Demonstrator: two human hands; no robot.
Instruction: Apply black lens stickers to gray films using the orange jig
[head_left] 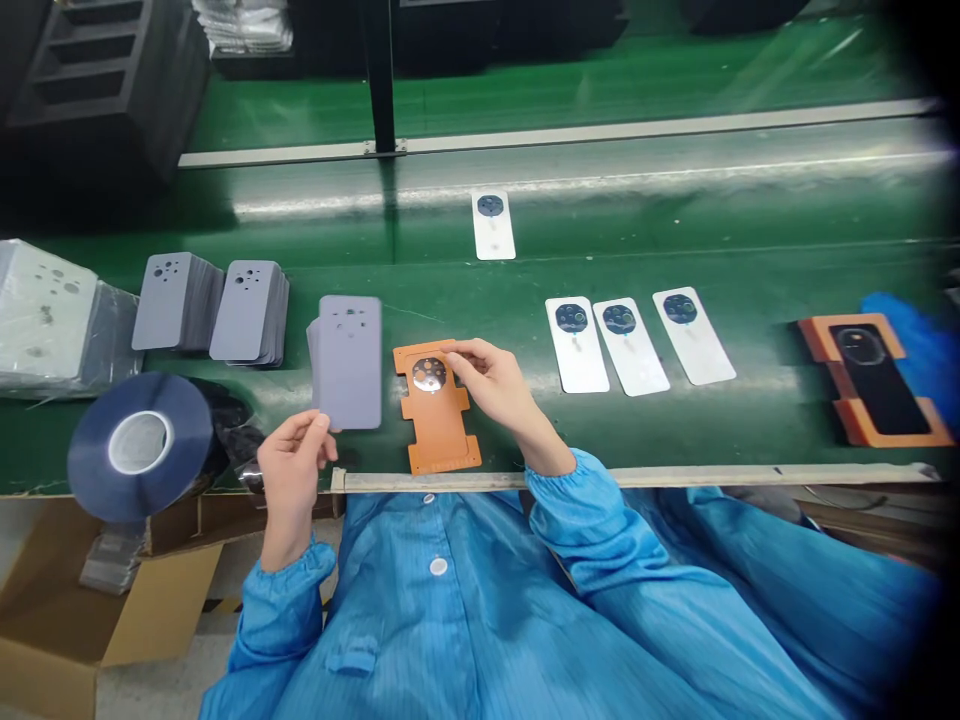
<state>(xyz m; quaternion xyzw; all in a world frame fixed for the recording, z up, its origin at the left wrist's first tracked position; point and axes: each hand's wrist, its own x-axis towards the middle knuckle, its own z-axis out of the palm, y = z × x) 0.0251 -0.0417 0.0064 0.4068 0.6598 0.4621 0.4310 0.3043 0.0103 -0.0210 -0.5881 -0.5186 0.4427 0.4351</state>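
A blue coat (437, 620) lies nearest us, with an open carton (161, 605) low on the left, below the bench. A pale strip (705, 477) edges the green bench top (517, 440). The left hand (294, 460) pinches the lower-left corner of a grey sheet (350, 365). The right hand (487, 378), fingers drawn narrow, touches the upper right of an orange plate (442, 430) with a dark round piece (429, 374); we cannot tell whether the fingertips grip anything. To the left we see a bluish roll (191, 450) and, beyond it, 2 grey stacks (247, 310); to the right, 3 white panels (630, 347) and an orange holder (862, 430) with a black panel (881, 380). Farther off, 1 lone white panel (493, 240) lies before a pale rail (600, 127); black foam trays (112, 130) stand at far left.
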